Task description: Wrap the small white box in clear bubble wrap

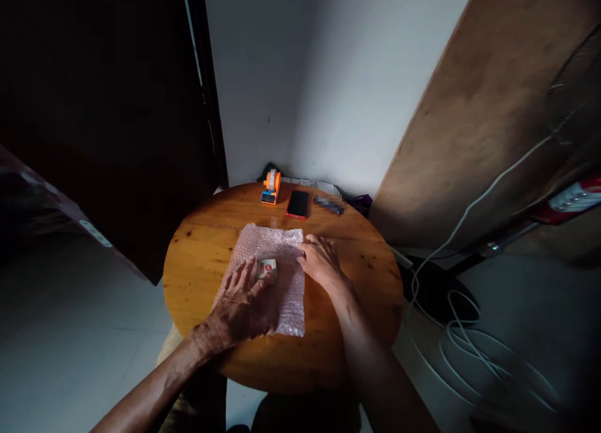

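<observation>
A sheet of pinkish bubble wrap lies spread on the round wooden table. On it rests a small white box with a red print. My left hand lies over the left part of the sheet, fingers spread, with the thumb touching the box's lower edge. At the sheet's upper right edge is my right hand, its thumb and fingers closed on the bubble wrap. The palm side of both hands is hidden.
Toward the back of the table stand an orange tape dispenser, a red-edged phone and a blurred-out dark item. The wall rises behind. White cables coil on the floor at right, near a fan stand.
</observation>
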Tool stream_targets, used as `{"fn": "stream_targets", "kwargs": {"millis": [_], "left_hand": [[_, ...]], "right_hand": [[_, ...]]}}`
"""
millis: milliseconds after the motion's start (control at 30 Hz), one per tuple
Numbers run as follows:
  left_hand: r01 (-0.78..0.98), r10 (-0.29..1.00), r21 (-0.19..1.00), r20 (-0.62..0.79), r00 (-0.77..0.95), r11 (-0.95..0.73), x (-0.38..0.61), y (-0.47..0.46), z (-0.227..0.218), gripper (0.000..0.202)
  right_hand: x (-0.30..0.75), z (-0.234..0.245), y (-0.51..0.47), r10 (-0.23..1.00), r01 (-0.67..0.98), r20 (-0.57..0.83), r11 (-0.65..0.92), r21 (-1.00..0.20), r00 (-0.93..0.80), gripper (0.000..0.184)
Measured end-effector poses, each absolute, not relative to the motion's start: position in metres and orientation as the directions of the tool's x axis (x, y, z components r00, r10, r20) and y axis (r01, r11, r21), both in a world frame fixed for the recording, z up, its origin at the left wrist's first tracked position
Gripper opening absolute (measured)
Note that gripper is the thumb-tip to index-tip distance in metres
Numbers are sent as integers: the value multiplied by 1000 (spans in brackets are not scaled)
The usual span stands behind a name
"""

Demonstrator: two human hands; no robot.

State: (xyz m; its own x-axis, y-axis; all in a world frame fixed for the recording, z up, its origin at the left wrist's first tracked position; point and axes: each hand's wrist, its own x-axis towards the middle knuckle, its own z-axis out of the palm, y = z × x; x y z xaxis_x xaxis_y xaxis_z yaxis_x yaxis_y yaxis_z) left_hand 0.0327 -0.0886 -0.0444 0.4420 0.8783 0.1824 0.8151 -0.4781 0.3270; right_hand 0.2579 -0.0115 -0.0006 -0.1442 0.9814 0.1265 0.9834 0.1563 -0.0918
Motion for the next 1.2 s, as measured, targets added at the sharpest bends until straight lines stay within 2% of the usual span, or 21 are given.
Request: {"fn": "stream_targets", "kwargs": {"millis": [100,233,333,467,600,733,800,867,933,1000,1100,1133,1200], "left_hand": [[796,853,310,223,471,-521,34,-90,-46,95],[786,849,322,182,496,-528,34,-89,-48,99],[785,852,330,173,495,-523,35,-88,-50,105],[808,867,315,173,467,-498,37,-88,-48,111],[828,893,335,126,433,-449,38,-90,-42,115],[788,849,333,89,521,-518,37,-92,-42,104],[771,830,330,79,552,-544,38,-93,-43,98],[768,826,337,55,561,-544,39,-93,-44,94],[771,829,349,34,558,-533,40,-93,-44,92],[766,826,352,34,563,-537,40,-92,-43,92],[766,823,340,45,567,-546,41,-92,-42,89],[769,825,335,49,563,-545,42,-92,-43,88],[776,833,334,51,551,-534,43,-92,-45,89]], "right_hand": [[254,9,-28,947,963,211,261,-68,-242,22],[238,13,-47,861,841,219,500,-208,-458,40],[223,2,-51,831,788,192,556,-264,-522,50],[215,-13,-46,870,807,232,491,-328,-435,39],[231,-11,-46,931,811,228,362,-459,-286,29],[273,-7,-51,951,773,279,274,-572,-131,19],[300,-10,-53,938,804,347,205,-558,2,20],[326,-17,-53,916,866,385,101,-489,111,26],[345,-22,-54,930,926,338,-8,-376,146,39],[352,-22,-58,935,952,321,-51,-300,151,51],[330,-11,-74,886,951,453,52,-304,96,53],[314,-6,-81,872,932,488,142,-333,42,49],[274,3,-94,871,862,472,336,-378,-133,36]]}}
